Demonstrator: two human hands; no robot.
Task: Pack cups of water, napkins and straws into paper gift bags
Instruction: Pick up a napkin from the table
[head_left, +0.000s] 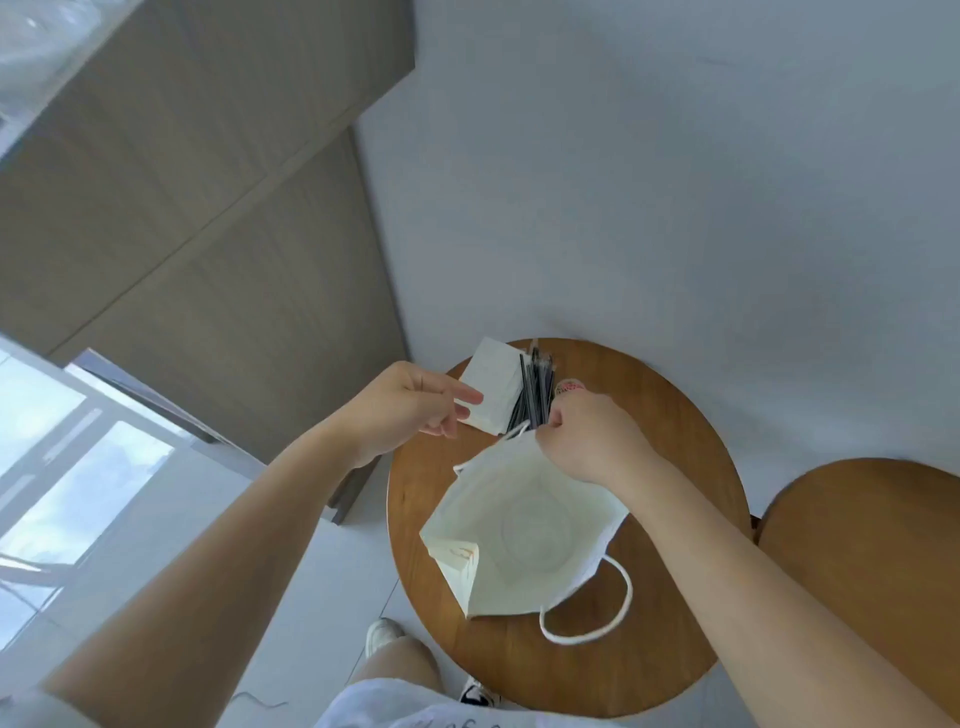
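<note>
A round wooden bench (675, 415) stands against a pale wall (675, 182), with a second wooden table (857, 545) just beside its right edge. Brown panelled cabinets (208, 234) rise left. Daylight fills a window (62, 467) above the pale floor (322, 597).

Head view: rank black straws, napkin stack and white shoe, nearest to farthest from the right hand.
1. black straws, at the fingers of the right hand.
2. napkin stack, just left of them.
3. white shoe, down on the floor.

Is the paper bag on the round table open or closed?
Open: the paper bag stands with its mouth spread wide, its inside visible from above.
</note>
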